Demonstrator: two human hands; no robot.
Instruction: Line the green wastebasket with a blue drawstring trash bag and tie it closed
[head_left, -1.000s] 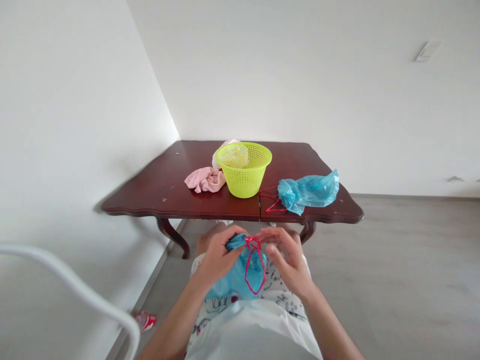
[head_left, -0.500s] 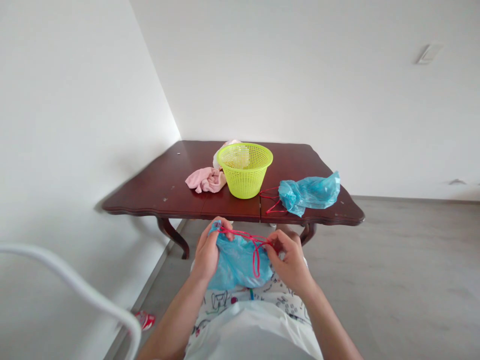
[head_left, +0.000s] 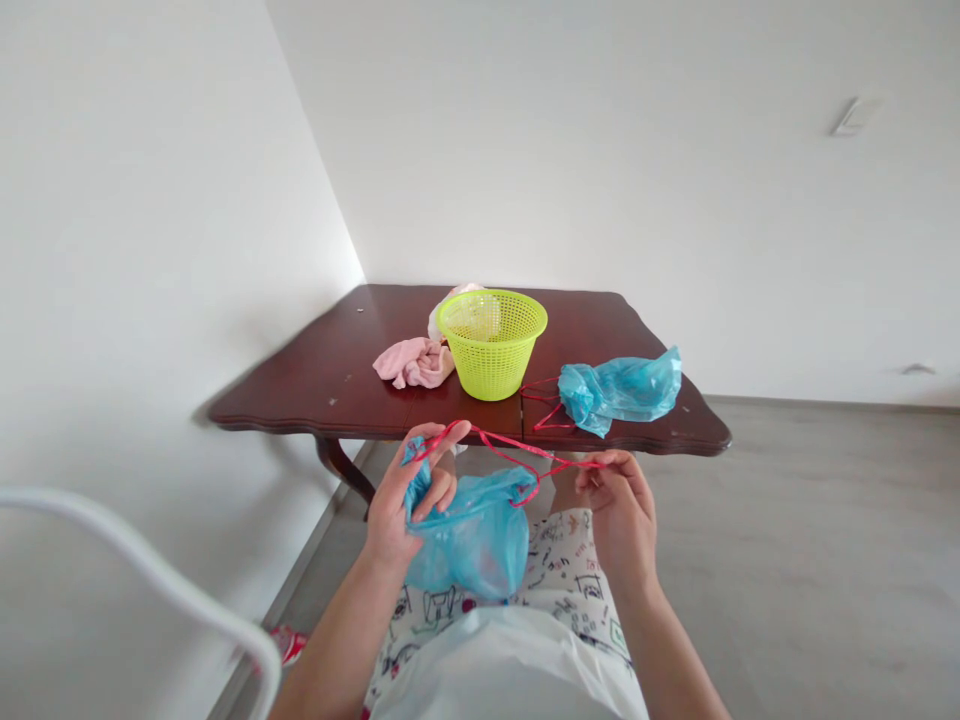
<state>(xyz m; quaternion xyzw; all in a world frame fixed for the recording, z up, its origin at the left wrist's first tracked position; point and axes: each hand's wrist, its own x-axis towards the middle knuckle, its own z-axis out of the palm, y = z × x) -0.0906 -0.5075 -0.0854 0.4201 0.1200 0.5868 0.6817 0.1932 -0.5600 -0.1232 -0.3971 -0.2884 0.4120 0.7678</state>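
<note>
A dark, glossy wooden table (head_left: 600,310) stands beyond the lap (head_left: 562,560). Both forearms (head_left: 341,630) reach forward, hands well apart. Between them, over the lap, a thin, crinkled blue plastic bag (head_left: 480,545) sags downward, its mouth uppermost; its long axis is hard to tell. The left hand (head_left: 412,490) grips the bag's bunched edge, index finger extended along the red string (head_left: 517,442); the right hand (head_left: 622,510) pinches that string, stretched sideways.

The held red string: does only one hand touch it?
No: the red string stretches from the left hand to the right hand, touching both.
</note>
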